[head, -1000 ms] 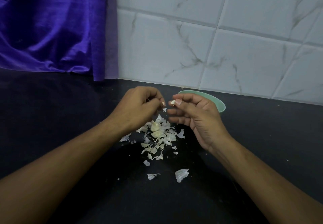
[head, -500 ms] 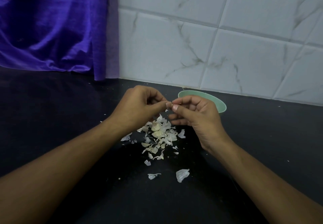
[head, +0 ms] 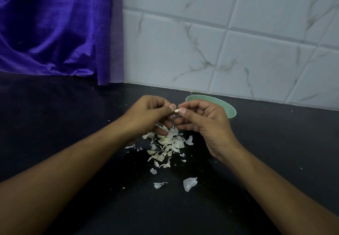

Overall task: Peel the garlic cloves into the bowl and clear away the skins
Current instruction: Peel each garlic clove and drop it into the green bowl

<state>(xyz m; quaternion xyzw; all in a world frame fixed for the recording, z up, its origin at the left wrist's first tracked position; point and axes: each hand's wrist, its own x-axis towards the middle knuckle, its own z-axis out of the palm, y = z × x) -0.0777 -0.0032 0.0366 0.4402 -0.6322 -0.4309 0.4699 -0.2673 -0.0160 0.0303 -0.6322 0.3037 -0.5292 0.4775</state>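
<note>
A person's left hand and right hand met above a black counter, both pinching one small garlic clove between thumb tips and curled fingers, the thumbnails nearly touching over it. The remaining fingers of each hand were folded in toward the palms. Directly below the hands, a loose heap of papery skins lay on the counter, with at least one whole clove among them close under the left hand's fingers. A few stray flakes, including a larger skin piece, were scattered nearer the person, between the two forearms. A pale green bowl sat just behind the right hand, partly hidden by its knuckles, its contents not visible. Beyond the left hand hung a purple curtain; a marbled tile wall rose behind the bowl.
</note>
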